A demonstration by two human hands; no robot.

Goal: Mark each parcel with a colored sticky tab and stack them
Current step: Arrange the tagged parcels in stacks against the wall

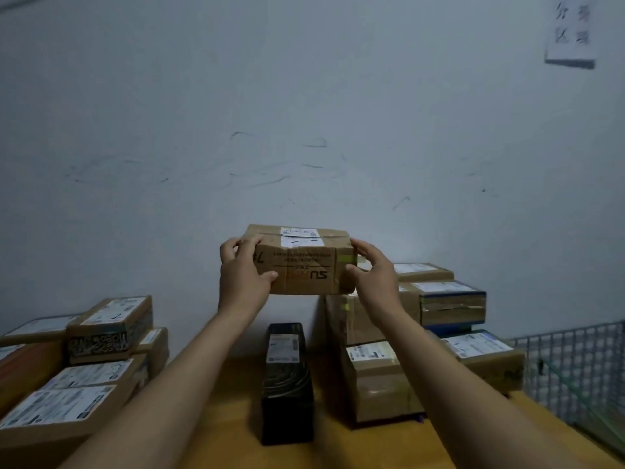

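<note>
Both hands are raised with one parcel (301, 262) between them, clear of the table (230, 418) and seen against the bare wall. Left hand (241, 270) grips the left end, thumb on the near face and fingers curled over the top edge. Right hand (373, 274) grips the right end likewise. The parcel's long axis runs left to right across the body, label side up. A yellow-green sticky tab (348, 258) sits on the near face at the right end, just beside the right fingers. Judgement: this one is marked and stacking is the step in hand. The right stack (358, 319) lies below the parcel's right end and slightly to the right. Its top box shows a similar green tab at its near edge. Cannot tell whether the parcel's underside touches that box. The right hand is nearer the stack, so the move should go right and down, axis kept crosswise. A black parcel (287, 380) lies on the table between the forearms, its long axis pointing at the wall, with no tab visible. The left pile (111, 319) is well apart.
</note>
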